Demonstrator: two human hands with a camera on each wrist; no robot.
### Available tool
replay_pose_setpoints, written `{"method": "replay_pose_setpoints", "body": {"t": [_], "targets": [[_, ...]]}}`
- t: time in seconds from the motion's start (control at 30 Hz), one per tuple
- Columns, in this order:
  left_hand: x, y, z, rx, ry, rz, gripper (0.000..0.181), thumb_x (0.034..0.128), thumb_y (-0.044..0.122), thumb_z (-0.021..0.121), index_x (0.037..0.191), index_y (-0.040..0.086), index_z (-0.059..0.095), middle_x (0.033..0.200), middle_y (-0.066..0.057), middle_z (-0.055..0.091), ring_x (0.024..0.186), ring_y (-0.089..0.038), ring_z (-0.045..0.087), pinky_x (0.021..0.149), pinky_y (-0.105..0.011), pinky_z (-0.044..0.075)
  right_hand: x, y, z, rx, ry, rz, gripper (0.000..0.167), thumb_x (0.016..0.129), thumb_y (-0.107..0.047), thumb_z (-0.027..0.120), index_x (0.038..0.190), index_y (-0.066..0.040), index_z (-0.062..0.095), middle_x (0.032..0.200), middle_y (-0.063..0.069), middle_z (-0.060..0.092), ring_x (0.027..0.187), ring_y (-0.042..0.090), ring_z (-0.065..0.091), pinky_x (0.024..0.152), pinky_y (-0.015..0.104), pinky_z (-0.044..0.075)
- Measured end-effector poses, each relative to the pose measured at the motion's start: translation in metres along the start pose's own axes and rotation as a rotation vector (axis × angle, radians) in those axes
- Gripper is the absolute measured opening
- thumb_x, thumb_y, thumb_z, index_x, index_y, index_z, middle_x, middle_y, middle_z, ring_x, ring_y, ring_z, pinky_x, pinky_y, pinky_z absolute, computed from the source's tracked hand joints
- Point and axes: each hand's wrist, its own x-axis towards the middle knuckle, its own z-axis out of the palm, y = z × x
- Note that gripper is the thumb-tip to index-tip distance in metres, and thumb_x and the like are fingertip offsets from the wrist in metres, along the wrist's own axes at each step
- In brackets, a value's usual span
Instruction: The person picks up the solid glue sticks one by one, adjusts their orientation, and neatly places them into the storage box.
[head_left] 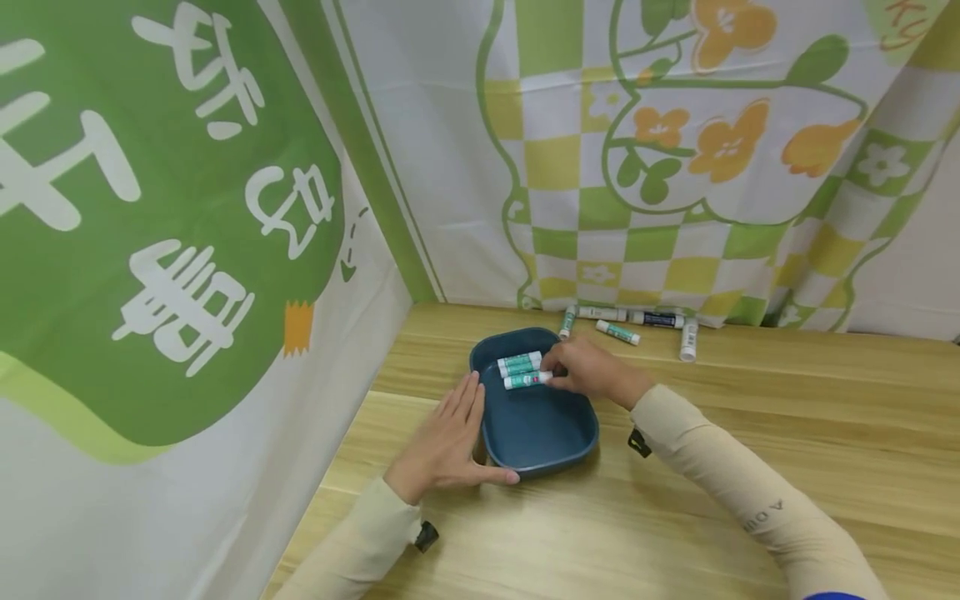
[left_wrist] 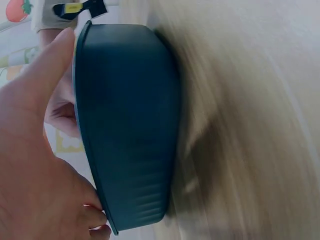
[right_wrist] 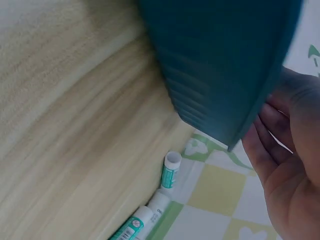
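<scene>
A dark blue tray (head_left: 536, 433) with raised walls stands on the wooden table. Inside it, toward the far end, lie glue sticks (head_left: 519, 362) with teal labels and white ends, side by side. The right hand (head_left: 592, 368) reaches over the tray's right rim and pinches the end of the nearest glue stick (head_left: 523, 381). Along the left rim rests the left hand (head_left: 444, 442), fingers extended, thumb stretched along the near edge. The left wrist view shows the tray's outer wall (left_wrist: 130, 120) beside that thumb. In the right wrist view the tray hides the right fingertips.
Behind the tray, by the patterned cloth (head_left: 600, 208), lie more tubes: teal-labelled sticks (head_left: 618, 333), a white one (head_left: 602, 313), a dark blue one (head_left: 658, 320) and another white one (head_left: 687, 342). A green and white cloth (head_left: 225, 350) hangs at the left.
</scene>
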Motion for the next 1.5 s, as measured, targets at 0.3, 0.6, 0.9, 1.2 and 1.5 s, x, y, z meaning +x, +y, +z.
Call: {"method": "replay_pose_setpoints", "body": {"t": [0.3,0.6,0.9,1.2,1.5], "targets": [[0.001,0.002,-0.001,-0.010,0.003,-0.024,0.132,0.0859,0.087,0.056,0.168,-0.002,0.004,0.178,-0.022,0.000,0.167,-0.035,0.004,0.134,-0.054,0.020,0.006,0.001,0.007,-0.074,-0.057,-0.084,0.005,0.094,-0.007,0.080,0.098,-0.006,0.082,0.094,0.005,0.080,0.084,0.015,0.073,0.076,0.033,0.062],[0.003,0.002,-0.001,-0.023,-0.010,-0.045,0.134,0.0845,0.089,0.057,0.168,-0.001,0.002,0.178,-0.020,-0.003,0.167,-0.033,0.002,0.135,-0.053,0.019,0.014,0.001,0.010,-0.203,-0.130,-0.073,0.005,0.092,-0.007,0.079,0.088,-0.009,0.077,0.087,0.002,0.075,0.077,0.012,0.065,0.073,0.033,0.058],[0.002,0.004,-0.003,-0.030,-0.031,-0.050,0.134,0.0846,0.089,0.057,0.168,-0.001,0.003,0.178,-0.021,-0.002,0.167,-0.034,0.002,0.134,-0.053,0.019,0.016,-0.007,0.019,-0.419,-0.191,0.011,0.007,0.092,-0.009,0.080,0.098,-0.007,0.076,0.093,0.007,0.076,0.085,0.023,0.073,0.076,0.037,0.063],[0.001,0.003,-0.003,-0.039,-0.044,-0.060,0.134,0.0849,0.088,0.057,0.168,0.000,0.001,0.178,-0.021,-0.004,0.167,-0.034,-0.001,0.135,-0.052,0.018,0.019,-0.010,0.025,-0.455,-0.184,0.032,0.005,0.094,-0.005,0.076,0.095,-0.009,0.076,0.090,0.009,0.075,0.082,0.024,0.071,0.072,0.038,0.062],[-0.001,0.003,-0.004,-0.055,-0.036,-0.048,0.132,0.0854,0.087,0.059,0.168,-0.001,0.004,0.178,-0.022,-0.001,0.167,-0.035,0.001,0.134,-0.055,0.018,0.016,-0.009,0.012,-0.340,-0.080,-0.008,0.007,0.093,-0.010,0.080,0.096,-0.005,0.077,0.087,0.008,0.074,0.077,0.020,0.070,0.067,0.034,0.059]]}}
